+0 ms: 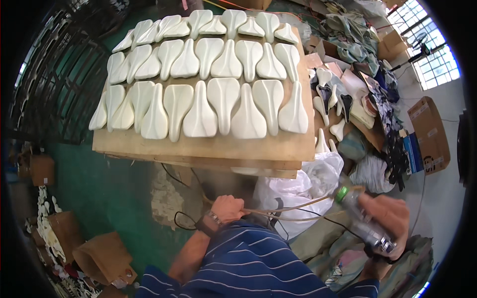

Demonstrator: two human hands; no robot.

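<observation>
My left hand [228, 207], in front of my body, is closed around a pair of tan cords [290, 206]. They stretch right to a hand-held tool [367, 229] with a clear and silvery body and a green ring at one end. My right hand [390, 213] is wrapped round this tool at the right; motion blurs it, so its exact kind cannot be told. Ahead of both hands, several rows of cream-white bicycle saddle pads [200, 111] lie on a wooden board [198, 149], their narrow noses pointing alternately near and far.
White plastic bags [285, 191] bulge below the board's right corner. Beyond them, loose saddles [325, 99] and cloth piles [350, 35] crowd the right side. An open cardboard box [104, 258] stands on the green floor at lower left; dark metal racks [59, 89] line the left.
</observation>
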